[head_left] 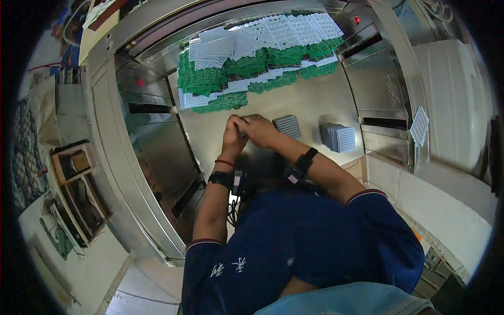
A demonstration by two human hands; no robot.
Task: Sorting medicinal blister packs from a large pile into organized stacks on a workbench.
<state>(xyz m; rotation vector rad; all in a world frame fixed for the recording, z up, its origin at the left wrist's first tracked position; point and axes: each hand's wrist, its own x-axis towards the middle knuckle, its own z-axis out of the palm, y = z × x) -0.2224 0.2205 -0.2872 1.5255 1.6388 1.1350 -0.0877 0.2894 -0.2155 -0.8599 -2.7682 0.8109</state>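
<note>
My left hand (232, 139) and my right hand (261, 131) meet over the middle of the metal worktop (205, 131). Both are closed around a small dark grey piece (242, 127), mostly covered by my fingers, so its kind does not show. Just right of my right hand lies a grey gridded square block (287, 126). Farther right is a stack of blue-grey gridded squares (338, 138). Beyond my hands, green mesh-like pieces (202, 79) are heaped in rows, with white gridded sheets (273, 32) lying over and between them.
Metal side walls with dark slots (152, 108) border the worktop on the left and right. A white perforated sheet (419, 127) rests against the right frame. Wooden compartments (79, 178) stand at the far left, and a large white rounded housing (451, 100) at the far right.
</note>
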